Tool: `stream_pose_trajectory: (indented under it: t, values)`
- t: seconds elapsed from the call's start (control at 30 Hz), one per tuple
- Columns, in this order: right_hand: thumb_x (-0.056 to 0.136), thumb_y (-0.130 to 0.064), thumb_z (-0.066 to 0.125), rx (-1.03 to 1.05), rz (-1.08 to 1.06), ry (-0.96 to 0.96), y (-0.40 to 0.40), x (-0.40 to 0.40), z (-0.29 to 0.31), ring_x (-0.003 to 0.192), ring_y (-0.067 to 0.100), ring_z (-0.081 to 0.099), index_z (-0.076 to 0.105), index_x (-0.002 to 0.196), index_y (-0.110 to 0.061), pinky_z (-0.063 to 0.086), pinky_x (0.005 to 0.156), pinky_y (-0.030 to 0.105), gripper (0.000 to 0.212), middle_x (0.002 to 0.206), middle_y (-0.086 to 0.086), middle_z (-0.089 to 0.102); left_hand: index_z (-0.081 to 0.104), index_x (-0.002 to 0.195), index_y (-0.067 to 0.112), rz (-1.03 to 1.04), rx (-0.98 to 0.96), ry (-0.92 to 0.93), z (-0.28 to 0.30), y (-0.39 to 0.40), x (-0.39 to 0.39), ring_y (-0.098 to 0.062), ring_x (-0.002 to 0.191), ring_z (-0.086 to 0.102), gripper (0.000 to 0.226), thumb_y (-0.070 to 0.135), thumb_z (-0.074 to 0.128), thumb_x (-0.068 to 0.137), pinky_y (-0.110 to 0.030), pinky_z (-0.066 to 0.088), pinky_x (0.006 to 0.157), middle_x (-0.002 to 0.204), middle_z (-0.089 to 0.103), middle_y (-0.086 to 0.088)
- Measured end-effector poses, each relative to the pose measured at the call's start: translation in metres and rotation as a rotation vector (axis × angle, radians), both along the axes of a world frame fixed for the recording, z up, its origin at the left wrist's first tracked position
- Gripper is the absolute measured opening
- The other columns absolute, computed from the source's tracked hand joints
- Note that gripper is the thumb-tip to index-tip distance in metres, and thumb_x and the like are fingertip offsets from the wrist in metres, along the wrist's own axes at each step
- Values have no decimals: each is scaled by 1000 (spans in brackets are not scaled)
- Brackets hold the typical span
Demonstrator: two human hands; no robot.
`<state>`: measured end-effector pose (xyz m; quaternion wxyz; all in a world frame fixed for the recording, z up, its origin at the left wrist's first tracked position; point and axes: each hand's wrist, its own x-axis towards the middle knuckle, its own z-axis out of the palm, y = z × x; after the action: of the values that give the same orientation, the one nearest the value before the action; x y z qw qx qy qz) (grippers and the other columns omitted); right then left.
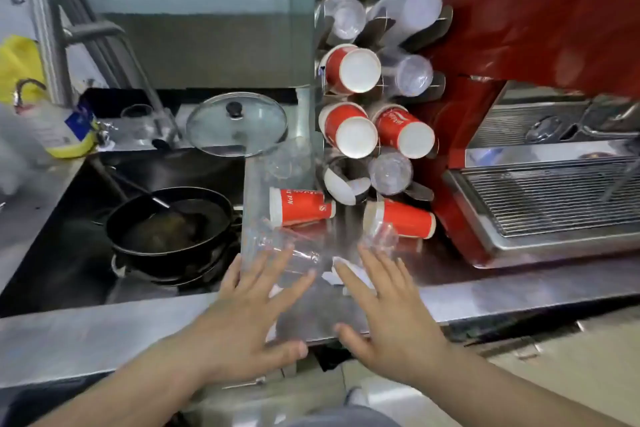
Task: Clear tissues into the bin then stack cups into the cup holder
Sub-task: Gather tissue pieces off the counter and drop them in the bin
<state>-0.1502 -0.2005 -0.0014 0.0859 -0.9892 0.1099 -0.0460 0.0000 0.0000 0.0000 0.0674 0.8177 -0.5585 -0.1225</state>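
Left hand: grip apart, fingers spread, empty, over bench edge.
Right hand: grip apart, empty, fingertips over white tissue.
Loose cups: clear cup, two red cups lying on bench.
Cup holder: upright behind, holds red and clear cups.

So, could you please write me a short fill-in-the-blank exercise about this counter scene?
1. The two paper cups lying on their sides on the counter are ____ in colour.
2. The pan sits in the sink on the person's ____ side.
3. Both hands, the left hand and the right hand, are ____, holding nothing.
4. The glass lid has a ____ knob.

Missing words: red; left; open; black
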Motion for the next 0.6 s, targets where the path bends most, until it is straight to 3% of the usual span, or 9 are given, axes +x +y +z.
stream_pose_trajectory:
  t: [0.17, 0.23, 0.5, 0.6]
  values:
    - [75, -61, 50, 28, 10, 147, 12, -19, -41, 129, 40, 46, 30, 145, -27, 47, 95, 55, 80, 146, 18, 42, -18, 144, 52, -3, 180, 159, -36, 13, -28, -27, 140, -38, 82, 85, 16, 77, -47, -23, 109, 150, -41, 3]
    - [75, -59, 50, 26, -1, 159, 11, -19, -46, 126, 40, 49, 35, 142, -26, 47, 95, 53, 76, 144, 18, 45, -16, 146, 50, -7, 213, 148, -44, 15, -26, -22, 139, -40, 84, 86, 12, 76, -46, -24, 109, 151, -41, 4]
    - [73, -39, 58, 61, -11, 159, -4, 16, -53, 121, 37, 52, 39, 138, -25, 49, 92, 43, 69, 139, 17, 48, -11, 148, 47, 47, 281, 121, -56, 8, -1, -23, 144, -30, 77, 67, 34, 88, -41, -13, 116, 158, -30, 3]
    - [79, -35, 53, 95, -16, 214, -8, 24, -56, 128, 36, 41, 31, 143, -30, 45, 94, 44, 68, 147, 14, 36, -8, 149, 46, 67, 280, 134, -60, 7, 4, -22, 147, -24, 75, 61, 38, 91, -40, -9, 118, 160, -24, 1]
